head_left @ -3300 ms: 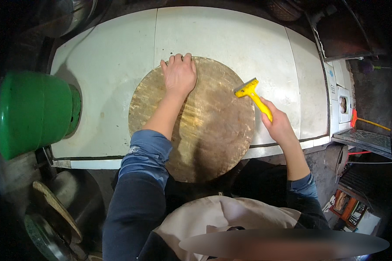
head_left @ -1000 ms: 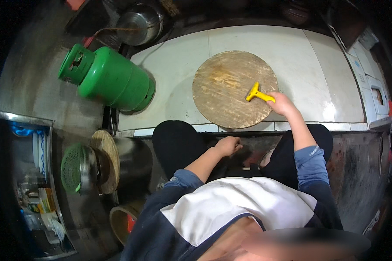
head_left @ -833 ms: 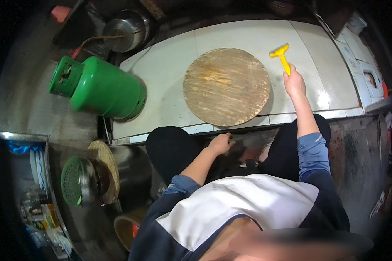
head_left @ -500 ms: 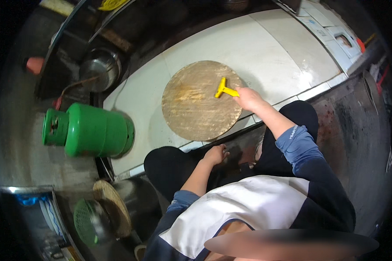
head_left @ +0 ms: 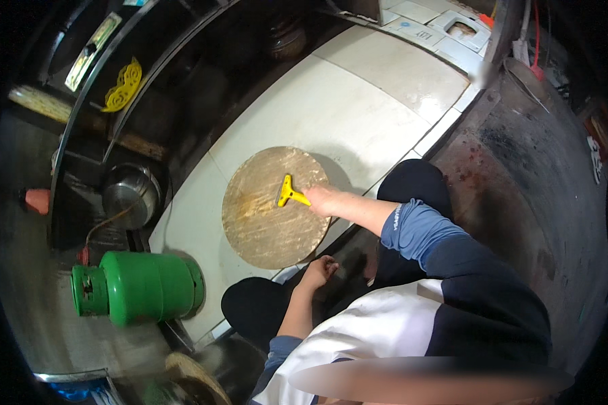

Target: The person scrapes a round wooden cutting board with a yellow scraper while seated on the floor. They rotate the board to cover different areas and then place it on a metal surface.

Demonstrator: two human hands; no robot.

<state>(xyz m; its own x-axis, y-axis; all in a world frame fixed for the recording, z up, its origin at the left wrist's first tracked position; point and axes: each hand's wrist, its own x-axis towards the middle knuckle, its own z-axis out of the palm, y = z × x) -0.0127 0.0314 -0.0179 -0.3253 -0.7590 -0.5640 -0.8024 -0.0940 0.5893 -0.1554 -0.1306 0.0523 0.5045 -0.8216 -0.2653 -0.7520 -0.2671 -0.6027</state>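
Note:
My right hand [head_left: 322, 200] is closed round the handle of a yellow scraper [head_left: 287, 193]. The scraper's wide head lies over the middle of a round wooden board [head_left: 270, 239], whose top is worn and streaked with pale marks. Whether the blade presses on the wood, I cannot tell. My left hand [head_left: 319, 271] hangs just off the near edge of the board, between my knees, its fingers curled in with nothing visible in them.
The board lies on a pale tiled platform [head_left: 375, 84]. A green gas cylinder [head_left: 148, 287] lies at its left end, near a metal pot [head_left: 130, 196]. A yellow cut-out ornament [head_left: 123, 86] is at the far left. A woven round piece [head_left: 192, 371] leans at the lower left.
My view has turned, so the platform and cylinder sit lower in the picture. The scraper stays in my right hand over the board; my left hand remains curled near the board's edge.

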